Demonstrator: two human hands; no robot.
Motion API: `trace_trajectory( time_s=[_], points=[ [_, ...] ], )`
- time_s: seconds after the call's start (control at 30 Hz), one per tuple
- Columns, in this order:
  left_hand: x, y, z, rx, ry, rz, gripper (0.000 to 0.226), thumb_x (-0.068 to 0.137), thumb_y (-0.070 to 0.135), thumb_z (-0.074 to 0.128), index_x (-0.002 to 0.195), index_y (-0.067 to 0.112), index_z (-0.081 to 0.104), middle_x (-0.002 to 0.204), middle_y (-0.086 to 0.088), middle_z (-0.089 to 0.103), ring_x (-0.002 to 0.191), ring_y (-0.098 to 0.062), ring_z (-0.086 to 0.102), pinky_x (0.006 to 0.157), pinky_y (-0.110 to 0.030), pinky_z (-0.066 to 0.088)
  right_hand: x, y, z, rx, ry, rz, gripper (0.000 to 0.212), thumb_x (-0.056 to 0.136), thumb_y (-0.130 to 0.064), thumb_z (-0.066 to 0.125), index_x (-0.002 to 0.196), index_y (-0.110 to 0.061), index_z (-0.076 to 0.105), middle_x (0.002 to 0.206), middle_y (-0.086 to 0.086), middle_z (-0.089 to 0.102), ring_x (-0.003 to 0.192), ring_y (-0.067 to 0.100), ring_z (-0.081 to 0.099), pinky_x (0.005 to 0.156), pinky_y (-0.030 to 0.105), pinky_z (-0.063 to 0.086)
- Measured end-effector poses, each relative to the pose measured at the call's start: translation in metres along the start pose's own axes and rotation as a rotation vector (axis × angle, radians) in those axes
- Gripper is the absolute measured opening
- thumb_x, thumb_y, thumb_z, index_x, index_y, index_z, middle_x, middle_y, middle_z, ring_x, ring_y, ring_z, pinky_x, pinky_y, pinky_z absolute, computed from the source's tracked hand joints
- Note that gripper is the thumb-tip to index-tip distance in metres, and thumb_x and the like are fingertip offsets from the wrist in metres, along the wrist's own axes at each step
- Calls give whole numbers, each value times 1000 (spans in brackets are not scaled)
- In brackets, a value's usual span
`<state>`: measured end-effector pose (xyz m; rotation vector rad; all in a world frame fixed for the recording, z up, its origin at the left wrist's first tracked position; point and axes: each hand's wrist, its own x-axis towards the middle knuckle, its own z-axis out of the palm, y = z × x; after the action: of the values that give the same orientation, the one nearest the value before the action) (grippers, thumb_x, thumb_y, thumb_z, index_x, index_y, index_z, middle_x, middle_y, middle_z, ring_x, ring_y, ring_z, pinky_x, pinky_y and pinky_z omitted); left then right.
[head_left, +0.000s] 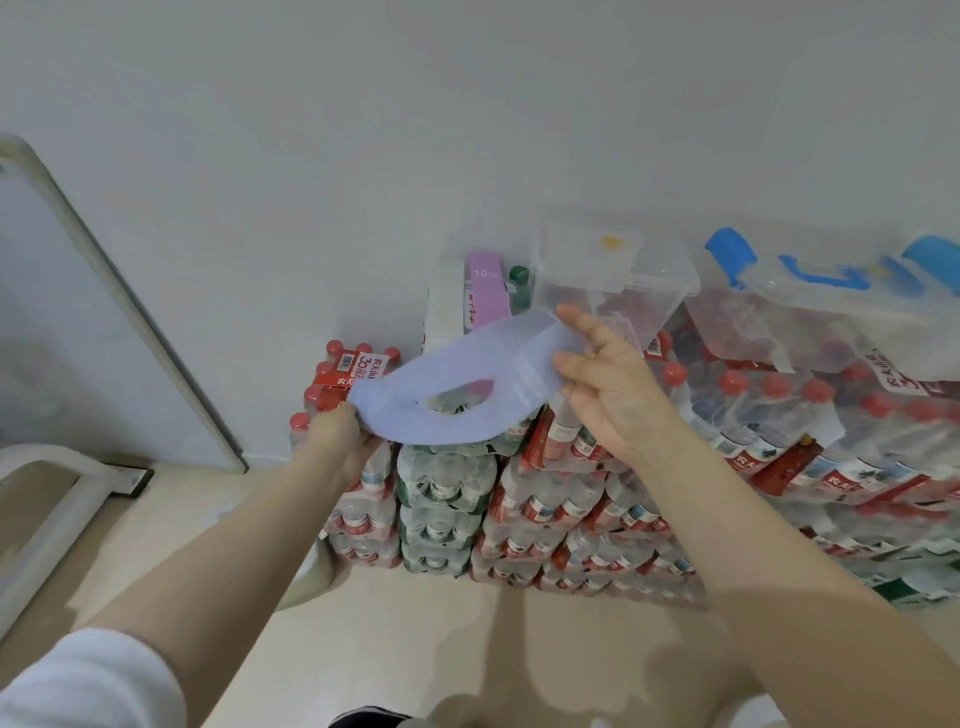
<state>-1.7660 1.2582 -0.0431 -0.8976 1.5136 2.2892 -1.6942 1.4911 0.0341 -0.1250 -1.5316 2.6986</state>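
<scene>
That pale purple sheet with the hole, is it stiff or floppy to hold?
Probably floppy: the sheet curves and sags between the left hand and right hand. Likely light, since a few fingers alone hold its right end. It looks thin, so may crease easily.

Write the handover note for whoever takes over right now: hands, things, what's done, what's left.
Left hand: grips the left end of the lilac sheet.
Right hand: pinches the sheet's right end between thumb and fingers.
Things: the sheet, with an oval hole near its middle, is held spread in the air in front of the stacked water packs. Clear boxes sit on top of the packs.
Done: sheet is in hand and opened out.
Left: it is not yet set down anywhere. Probably best to hold both ends until its place is clear.
</scene>
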Motion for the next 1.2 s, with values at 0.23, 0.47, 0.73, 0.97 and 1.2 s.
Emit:
trace_trajectory(
  time_s=[0.23,0.47,0.73,0.97,1.2],
  points=[
    [5,20,2,-225,-133,64,26,98,10,35,115,4,53,106,-10,62,85,-22,61,66,-38,51,3,13,-39,-486,323,58,15,92,-2,50,86,-11,60,90,5,62,94,22,57,95,44,46],
    [-2,31,24,-330,-173,169,18,92,3,37,100,6,53,83,-3,58,65,-13,57,63,-25,54,10,22,-55,-350,544,-22,27,93,-10,52,119,-5,57,112,7,63,100,20,58,85,30,49],
    [-24,52,43,-351,-105,374,14,96,12,42,92,11,55,81,1,61,71,-10,59,54,-19,50,-8,33,-66,-234,467,125,11,91,0,49,91,-7,58,96,9,63,81,16,64,61,22,58],
    [-76,53,71,369,-296,799,8,91,15,52,83,15,55,67,-2,53,62,-13,51,65,-27,50,-10,39,-71,-1179,336,360,5,89,-10,48,87,-8,52,80,5,49,70,21,51,62,38,48],
    [-84,59,88,577,-429,868,13,89,17,56,77,18,56,52,11,54,54,-8,49,59,-25,40,30,2,-11,-1726,199,-438,35,91,-6,48,125,-16,50,141,8,39,129,26,37,106,39,30]
  ],
)
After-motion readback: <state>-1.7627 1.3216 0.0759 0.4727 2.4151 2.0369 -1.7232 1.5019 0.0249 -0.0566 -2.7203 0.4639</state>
